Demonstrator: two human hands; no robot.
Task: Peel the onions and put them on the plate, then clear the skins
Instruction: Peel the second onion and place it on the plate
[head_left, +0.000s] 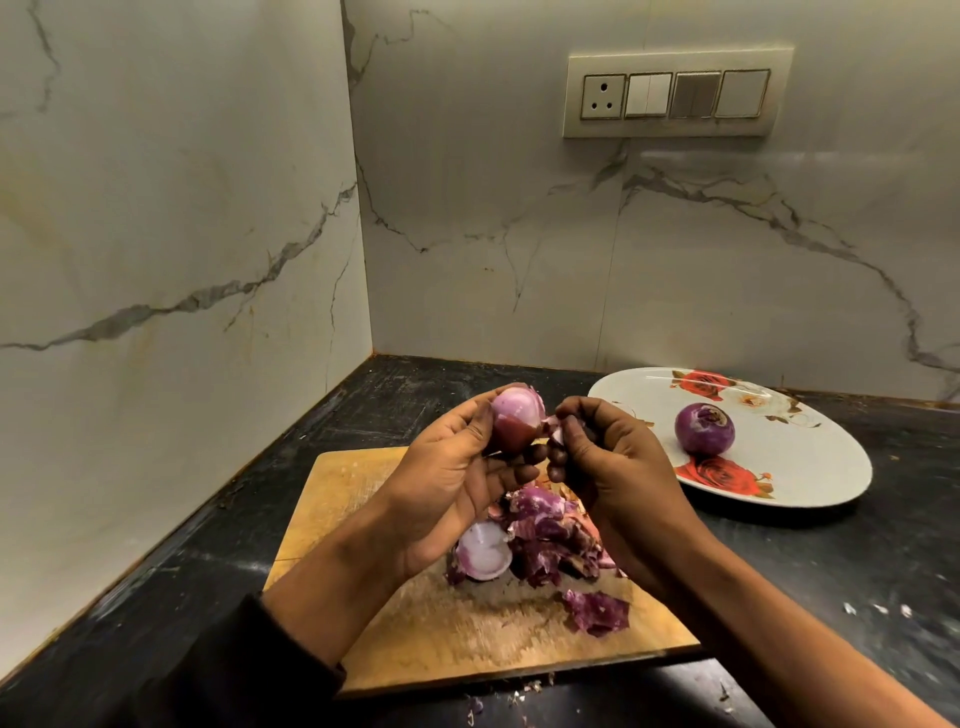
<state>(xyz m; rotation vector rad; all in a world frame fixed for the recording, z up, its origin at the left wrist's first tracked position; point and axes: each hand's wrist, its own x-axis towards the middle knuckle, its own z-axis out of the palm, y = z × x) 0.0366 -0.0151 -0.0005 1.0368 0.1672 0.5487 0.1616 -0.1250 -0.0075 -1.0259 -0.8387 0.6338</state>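
Observation:
My left hand (457, 467) grips a partly peeled red onion (514, 418) above the wooden cutting board (358, 499). Its top is pale pink, its lower part still dark red. My right hand (608, 457) pinches a strip of onion skin (555, 431) at the onion's right side. A heap of purple onion skins (550, 540) lies on the board under my hands, with a pale onion layer (483, 551) at its left and one loose skin (597, 610) nearer me. A peeled purple onion (705, 428) sits on the white rose-patterned plate (810, 467) to the right.
The board and plate rest on a black counter (831, 582) in a corner of marble walls. A switch panel (675, 96) is on the back wall. Small skin scraps (519, 696) lie by the board's near edge, and white flecks (878, 609) at the right.

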